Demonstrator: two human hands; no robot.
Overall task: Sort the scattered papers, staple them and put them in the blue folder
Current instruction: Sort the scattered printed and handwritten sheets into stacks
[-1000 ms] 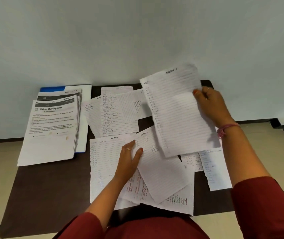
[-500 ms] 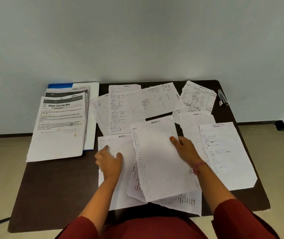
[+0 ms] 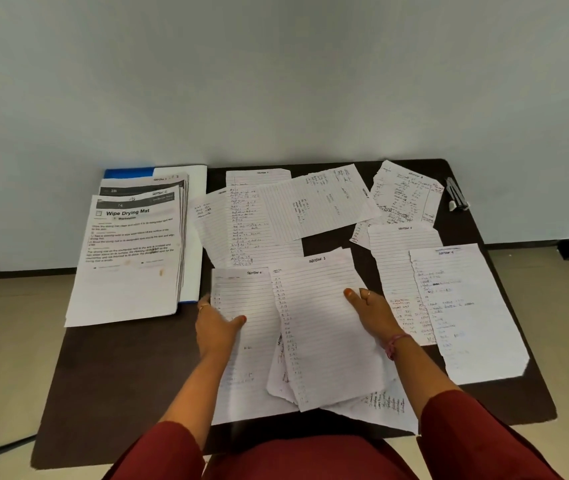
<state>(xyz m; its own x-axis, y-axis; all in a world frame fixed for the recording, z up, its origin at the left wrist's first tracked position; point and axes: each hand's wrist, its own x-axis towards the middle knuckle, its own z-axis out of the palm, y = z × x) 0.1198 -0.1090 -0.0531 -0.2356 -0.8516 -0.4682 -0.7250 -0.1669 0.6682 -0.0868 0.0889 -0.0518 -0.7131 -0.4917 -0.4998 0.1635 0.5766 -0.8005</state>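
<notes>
A: What's at ten o'clock?
B: The blue plastic folder (image 3: 127, 172), under a printed worksheet stack (image 3: 130, 251).
A: And the hands?
B: Left hand (image 3: 219, 325) pinches the lined "Section 2" sheet (image 3: 245, 341); right hand (image 3: 373, 315) holds the "Section 1" sheet (image 3: 321, 327), at six o'clock on the dark table (image 3: 120, 375)

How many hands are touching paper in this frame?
2. The left hand grips the left edge of the Section 2 sheet; the right hand rests on the Section 1 sheet at its right edge. Its fingers there are partly hidden.
</notes>
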